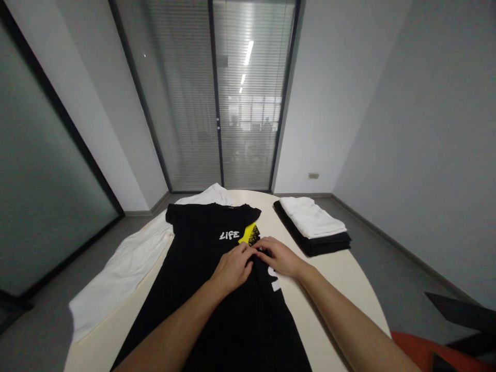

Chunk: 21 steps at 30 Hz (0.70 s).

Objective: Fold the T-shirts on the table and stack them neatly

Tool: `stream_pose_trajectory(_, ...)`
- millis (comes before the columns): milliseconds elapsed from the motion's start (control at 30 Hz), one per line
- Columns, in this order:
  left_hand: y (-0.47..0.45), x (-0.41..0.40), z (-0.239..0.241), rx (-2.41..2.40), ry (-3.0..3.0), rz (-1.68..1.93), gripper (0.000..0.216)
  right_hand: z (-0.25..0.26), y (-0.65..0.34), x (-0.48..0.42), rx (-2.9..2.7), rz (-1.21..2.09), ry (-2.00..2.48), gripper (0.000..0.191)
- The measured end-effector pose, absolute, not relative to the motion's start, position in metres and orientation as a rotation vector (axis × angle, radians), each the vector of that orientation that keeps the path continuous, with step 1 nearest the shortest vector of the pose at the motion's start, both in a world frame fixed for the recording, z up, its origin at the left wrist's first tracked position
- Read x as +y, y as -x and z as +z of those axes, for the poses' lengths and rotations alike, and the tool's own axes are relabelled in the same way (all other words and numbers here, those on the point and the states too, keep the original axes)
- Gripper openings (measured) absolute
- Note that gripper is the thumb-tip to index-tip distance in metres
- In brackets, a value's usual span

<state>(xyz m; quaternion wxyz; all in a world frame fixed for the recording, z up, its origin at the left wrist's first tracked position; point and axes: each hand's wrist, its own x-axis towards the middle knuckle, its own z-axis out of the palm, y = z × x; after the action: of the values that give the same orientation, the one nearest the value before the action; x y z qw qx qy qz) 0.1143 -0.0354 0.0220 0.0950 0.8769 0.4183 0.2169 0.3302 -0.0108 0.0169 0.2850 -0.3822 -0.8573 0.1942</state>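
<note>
A black T-shirt point(197, 248) with white lettering on the chest lies spread on the pale table point(360, 294). Its right side is partly folded inward, showing a yellow and black print and white marks. My left hand point(234, 266) rests on the shirt, its fingers closed on the cloth near the fold. Close beside it, fingertips touching or almost so, my right hand point(281, 257) pinches the folded edge of the same shirt. The cloth between the fingertips is mostly hidden by the hands.
White garments point(127, 263) lie along the table's left and far edge, partly under the black shirt. On the right sits a folded stack, a white garment point(313, 217) on top of black ones point(329, 244). A red chair point(422, 351) stands at the lower right, beyond the table edge.
</note>
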Motion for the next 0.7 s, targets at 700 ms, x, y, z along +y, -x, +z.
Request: stream_pose_trajectory(700, -0.110, -0.040, 0.017, 1.294, -2.656, 0.750, 0.034, -0.002, -0.339, 0.082, -1.881, 0.286, 1.760, 0.033)
